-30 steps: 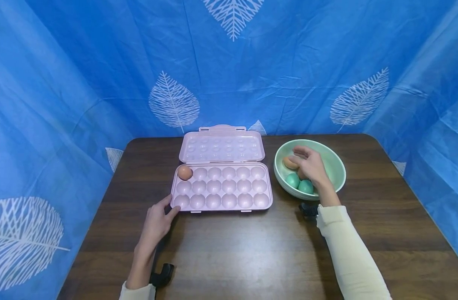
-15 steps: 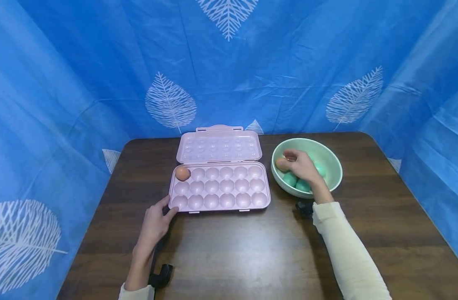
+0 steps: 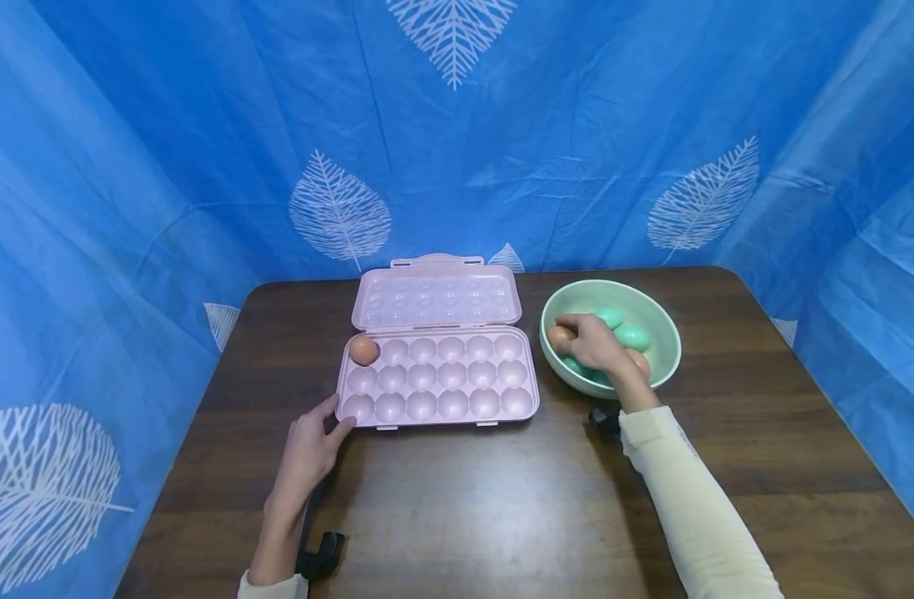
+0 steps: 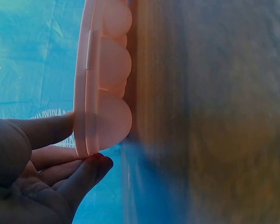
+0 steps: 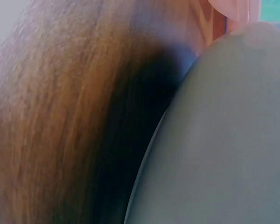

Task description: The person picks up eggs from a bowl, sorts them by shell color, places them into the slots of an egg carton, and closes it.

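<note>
A pink egg tray (image 3: pixel 452 376) lies with its lid (image 3: pixel 437 299) folded back, and one brown egg (image 3: pixel 363 350) sits in its far left cup. My left hand (image 3: pixel 307 449) pinches the tray's near left corner. The left wrist view has the thumb on the rim and the fingers (image 4: pixel 86 179) at the corner's edge. Inside the green bowl (image 3: pixel 671 349), my right hand (image 3: pixel 602 345) curls its fingers round another brown egg (image 3: pixel 560 339). Several green eggs (image 3: pixel 632 336) and a further brown egg (image 3: pixel 639 361) lie beside it. The bowl's wall (image 5: pixel 224 130) hides this hand in the right wrist view.
A dark wooden table (image 3: pixel 457 516) carries the tray and, to its right, the bowl. Blue cloth (image 3: pixel 501 133) with white leaf prints hangs behind and at both sides. Black wrist mounts (image 3: pixel 323 556) sit by both sleeves.
My right hand has moved left and down in the bowl, closing its fingers on the brown egg near the left wall. More green eggs now show behind it. The left hand keeps its hold.
</note>
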### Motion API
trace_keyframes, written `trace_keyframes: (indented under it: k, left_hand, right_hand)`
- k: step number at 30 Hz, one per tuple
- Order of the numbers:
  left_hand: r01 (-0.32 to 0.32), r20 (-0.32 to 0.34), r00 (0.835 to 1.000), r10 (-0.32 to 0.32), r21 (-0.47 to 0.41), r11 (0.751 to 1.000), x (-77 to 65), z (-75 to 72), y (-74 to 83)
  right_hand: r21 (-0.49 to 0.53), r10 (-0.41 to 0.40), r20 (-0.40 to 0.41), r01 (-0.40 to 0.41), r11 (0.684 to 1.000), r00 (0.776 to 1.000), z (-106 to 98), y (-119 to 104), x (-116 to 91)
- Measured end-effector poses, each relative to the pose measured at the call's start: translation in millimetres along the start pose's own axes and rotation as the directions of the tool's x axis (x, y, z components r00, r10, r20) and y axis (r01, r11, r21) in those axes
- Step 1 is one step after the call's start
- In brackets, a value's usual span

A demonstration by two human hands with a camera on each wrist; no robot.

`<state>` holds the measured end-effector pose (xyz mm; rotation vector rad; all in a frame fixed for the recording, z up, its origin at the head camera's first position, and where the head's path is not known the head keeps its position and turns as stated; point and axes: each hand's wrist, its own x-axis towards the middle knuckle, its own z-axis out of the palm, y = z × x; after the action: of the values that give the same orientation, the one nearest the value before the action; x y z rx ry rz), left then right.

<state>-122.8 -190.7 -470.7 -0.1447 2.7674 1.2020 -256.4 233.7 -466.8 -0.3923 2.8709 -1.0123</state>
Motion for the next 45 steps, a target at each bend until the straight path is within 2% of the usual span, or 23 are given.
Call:
trace_keyframes:
  k: [8, 15, 21, 27, 32, 36, 41, 43, 45]
  left_hand:
    - [0.037, -0.005, 0.999, -0.036, 0.020, 0.999, 2.1, 0.4, 0.0]
    - [-0.020, -0.047, 0.999, 0.023, 0.065, 0.998, 4.5, 1.2, -1.3]
    - [0.003, -0.029, 1.000, -0.001, 0.047, 0.999, 3.9, 1.2, -2.2]
    - [-0.046, -0.060, 0.997, 0.050, 0.066, 0.997, 4.6, 2.8, -2.1]
    - [-0.046, -0.054, 0.997, 0.049, 0.056, 0.997, 5.0, 2.2, -0.5]
    - [-0.045, -0.042, 0.998, 0.048, 0.055, 0.997, 5.9, 1.7, -1.0]
    - [-0.034, -0.027, 0.999, 0.035, 0.044, 0.998, 6.1, 1.2, -1.4]
    - [-0.028, -0.023, 0.999, 0.029, 0.045, 0.999, 6.1, 0.7, -1.9]
    - [-0.020, -0.022, 1.000, 0.021, 0.050, 0.999, 6.0, 0.4, -2.0]
  right_hand:
    - [0.020, 0.012, -0.045, -0.011, 1.000, 0.999, -0.7, -1.2, -1.2]
    - [0.047, 0.025, -0.071, -0.022, 0.999, 0.997, -3.2, -3.4, -4.0]
    - [0.079, 0.039, -0.114, -0.030, 0.996, 0.993, -3.2, -1.5, -5.5]
    - [0.100, 0.046, -0.174, -0.029, 0.995, 0.984, -5.6, -0.8, -9.0]
    - [0.138, 0.048, -0.232, -0.016, 0.990, 0.972, -7.9, -0.5, -8.8]
    - [0.252, 0.117, -0.250, -0.052, 0.966, 0.961, -12.2, -3.1, -11.6]
    - [0.414, 0.231, -0.236, -0.117, 0.902, 0.944, -17.2, -7.4, -14.8]
    - [0.462, 0.254, -0.238, -0.121, 0.879, 0.937, -18.4, -9.4, -15.5]
    - [0.482, 0.260, -0.251, -0.112, 0.869, 0.932, -19.6, -11.5, -15.8]
